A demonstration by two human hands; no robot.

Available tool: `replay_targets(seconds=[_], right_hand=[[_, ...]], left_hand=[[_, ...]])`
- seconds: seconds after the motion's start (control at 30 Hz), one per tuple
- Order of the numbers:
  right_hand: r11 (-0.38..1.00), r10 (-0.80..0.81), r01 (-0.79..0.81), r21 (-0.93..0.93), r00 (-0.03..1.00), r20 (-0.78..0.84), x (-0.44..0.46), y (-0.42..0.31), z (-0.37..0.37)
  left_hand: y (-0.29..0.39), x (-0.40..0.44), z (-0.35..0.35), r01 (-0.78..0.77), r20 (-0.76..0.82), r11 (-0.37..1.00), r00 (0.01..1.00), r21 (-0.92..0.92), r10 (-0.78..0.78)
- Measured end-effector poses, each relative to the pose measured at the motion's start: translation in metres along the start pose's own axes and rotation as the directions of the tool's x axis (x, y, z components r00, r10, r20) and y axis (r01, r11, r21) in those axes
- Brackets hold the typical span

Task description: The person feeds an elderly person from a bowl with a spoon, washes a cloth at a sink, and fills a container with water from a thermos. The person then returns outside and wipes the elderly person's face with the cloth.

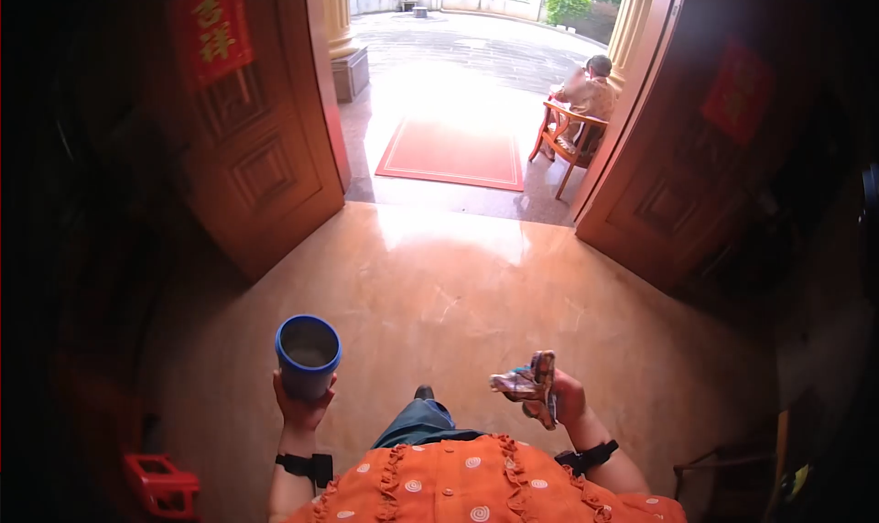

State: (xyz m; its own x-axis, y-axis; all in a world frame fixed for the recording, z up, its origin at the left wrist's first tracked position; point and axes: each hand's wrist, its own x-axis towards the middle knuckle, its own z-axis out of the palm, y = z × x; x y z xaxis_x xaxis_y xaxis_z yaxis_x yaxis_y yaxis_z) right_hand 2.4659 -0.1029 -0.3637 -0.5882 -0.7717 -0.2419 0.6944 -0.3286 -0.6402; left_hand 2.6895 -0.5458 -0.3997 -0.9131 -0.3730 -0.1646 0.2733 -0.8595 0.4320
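Note:
My left hand [305, 408] is wrapped round the lower part of a tall grey cup [309, 376] with a blue rim. The cup is held upright out in front on the left, and its open top faces me; whether anything lies inside is hard to make out. On the right, my right hand [570, 397] is closed on a crumpled, multicoloured patterned bundle [529, 384], perhaps cloth or wrappers. Parts of the bundle stick out upward, to the left and below the fingers. The hands are well apart, on either side of my body.
An open wooden double door, left leaf [261, 157] and right leaf [659, 184], frames the way out. Beyond the threshold lies a red mat [453, 157]. A person [591, 91] sits in a wooden chair [569, 138] outside, at right. A red plastic stool [163, 482] stands lower left.

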Motion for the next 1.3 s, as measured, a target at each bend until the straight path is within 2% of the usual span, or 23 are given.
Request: replay_targets(seconds=[0.03,0.07,0.1,0.13,0.23,0.27,0.37,0.5,0.6,0.67,0.73,0.8,0.87,0.93,1.0,1.07,1.13,1.2,1.27,1.3], right_hand=[[0.998,-0.001,0.004,0.067,0.999,-0.051,0.022,-0.008,-0.020],[0.998,-0.003,0.007,0.066,0.998,-0.063,0.037,-0.021,-0.030],[0.996,-0.055,0.065,0.062,0.987,-0.153,0.044,-0.034,-0.035],[0.992,-0.093,0.110,0.065,0.971,-0.220,0.064,-0.048,-0.043],[0.985,-0.117,0.144,0.090,0.960,-0.256,0.121,-0.107,-0.054],[0.982,-0.131,0.162,0.102,0.956,-0.261,0.144,-0.123,-0.069],[0.965,-0.217,0.259,0.047,0.884,-0.413,0.220,-0.177,-0.123],[0.952,-0.187,0.285,0.109,0.827,-0.531,0.346,-0.274,-0.194],[0.959,-0.197,0.269,0.092,0.862,-0.467,0.445,-0.359,-0.215],[0.973,-0.178,0.217,0.076,0.922,-0.344,0.504,-0.416,-0.217],[0.974,-0.202,0.226,0.033,0.919,-0.338,0.568,-0.468,-0.224],[0.972,-0.211,0.235,0.025,0.910,-0.357,0.630,-0.511,-0.235],[0.966,-0.228,0.257,0.027,0.896,-0.381,0.689,-0.556,-0.251],[0.966,-0.234,0.258,0.028,0.913,-0.334,0.735,-0.597,-0.271],[0.951,-0.270,0.308,0.035,0.877,-0.397,0.775,-0.620,-0.305],[0.899,-0.315,0.428,0.091,0.777,-0.545,0.833,-0.676,-0.372],[0.878,-0.285,0.466,0.109,0.693,-0.663,0.854,-0.718,-0.385],[0.868,-0.263,0.482,0.122,0.654,-0.710,0.870,-0.744,-0.401],[0.820,-0.284,0.555,0.140,0.606,-0.743,0.883,-0.767,-0.412],[0.788,-0.299,0.603,0.119,0.545,-0.784,0.891,-0.779,-0.420]], left_hand=[[0.004,0.045,0.009,0.047,0.039,0.998,0.998,-0.043,-0.045],[0.006,0.091,0.019,0.096,0.082,0.992,0.993,-0.085,-0.089],[0.004,0.137,0.032,0.153,0.122,0.981,0.983,-0.122,-0.138],[0.005,0.180,0.047,0.158,0.120,0.980,0.982,-0.120,-0.143],[-0.002,0.326,0.100,0.209,0.266,0.975,0.946,-0.072,-0.184],[-0.006,0.374,0.110,0.223,0.273,0.973,0.941,-0.056,-0.200],[-0.027,0.515,0.142,0.285,0.290,0.957,0.921,-0.050,-0.259],[-0.055,0.675,0.186,0.321,0.365,0.946,0.887,-0.044,-0.284],[-0.059,0.775,0.221,0.334,0.329,0.942,0.894,-0.036,-0.304],[-0.059,0.841,0.232,0.311,0.306,0.947,0.912,-0.081,-0.273],[-0.059,0.920,0.250,0.308,0.282,0.944,0.922,-0.116,-0.266],[-0.058,1.008,0.266,0.323,0.322,0.939,0.907,-0.115,-0.272],[-0.066,1.097,0.284,0.329,0.242,0.943,0.920,-0.051,-0.308],[-0.077,1.187,0.302,0.352,0.175,0.935,0.919,0.044,-0.354],[-0.092,1.278,0.322,0.350,0.177,0.930,0.914,0.114,-0.366],[-0.141,1.411,0.361,0.409,0.182,0.903,0.885,0.134,-0.428],[-0.173,1.501,0.405,0.446,0.155,0.875,0.866,0.189,-0.475],[-0.206,1.588,0.442,0.509,0.196,0.810,0.797,0.290,-0.571],[-0.246,1.655,0.487,0.493,0.178,0.770,0.783,0.405,-0.596],[-0.269,1.688,0.506,0.499,0.205,0.759,0.762,0.419,-0.614]])
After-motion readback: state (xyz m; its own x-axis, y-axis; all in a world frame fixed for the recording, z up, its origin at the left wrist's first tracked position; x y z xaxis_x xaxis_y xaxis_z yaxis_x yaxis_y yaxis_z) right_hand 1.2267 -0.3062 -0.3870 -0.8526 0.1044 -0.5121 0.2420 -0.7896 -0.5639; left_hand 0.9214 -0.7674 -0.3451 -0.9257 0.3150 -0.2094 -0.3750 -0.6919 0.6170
